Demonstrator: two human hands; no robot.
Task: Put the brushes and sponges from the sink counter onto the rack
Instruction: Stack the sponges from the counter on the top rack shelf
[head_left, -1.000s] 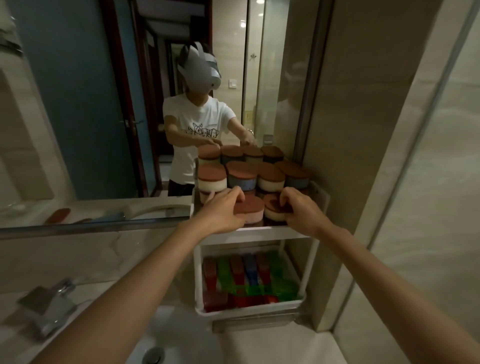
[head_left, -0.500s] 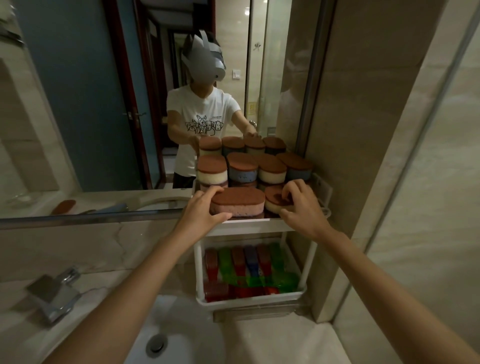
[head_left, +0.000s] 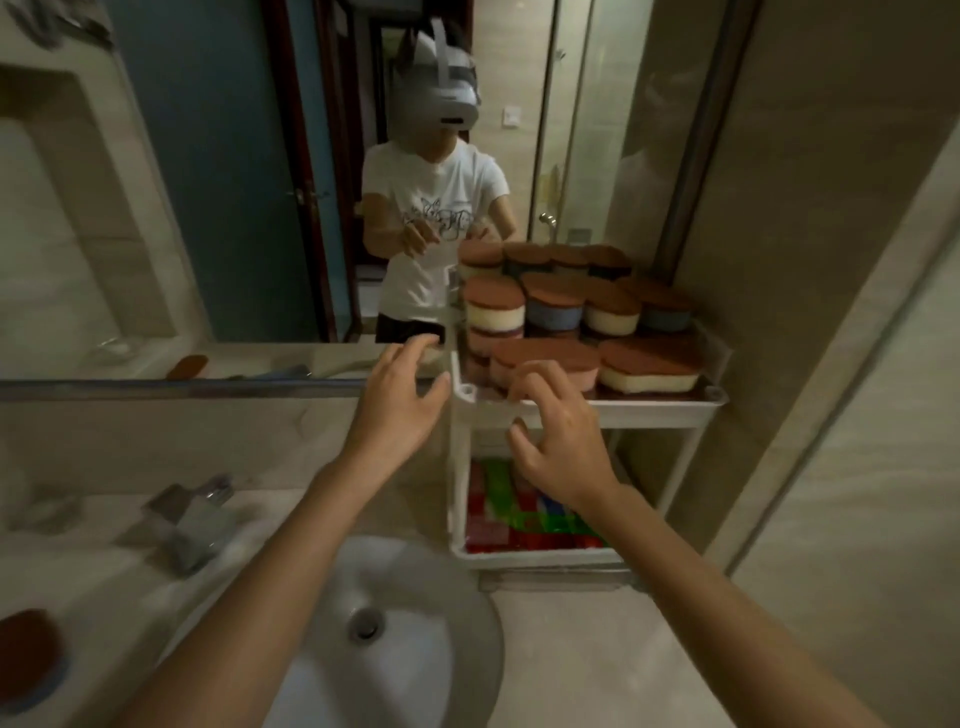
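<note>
A white two-tier rack (head_left: 649, 408) stands on the counter at the right of the sink. Its top shelf holds several brown-topped sponges, with a pink one (head_left: 545, 361) and a cream one (head_left: 649, 371) at the front. The lower tray (head_left: 540, 558) holds several coloured brushes (head_left: 498, 499). My left hand (head_left: 397, 405) hovers open just left of the rack. My right hand (head_left: 558, 441) hangs open in front of the top shelf's edge, holding nothing. One more brown-topped sponge (head_left: 28, 649) lies on the counter at the far left.
A white basin (head_left: 415, 587) with its drain (head_left: 366, 623) lies below my arms, and a chrome tap (head_left: 195, 519) stands to its left. A mirror behind reflects a person and the rack. A tiled wall and glass panel close off the right.
Both hands have let go of the front sponges and drawn back from the top shelf toward me. The view has tilted down, showing more of the basin.
</note>
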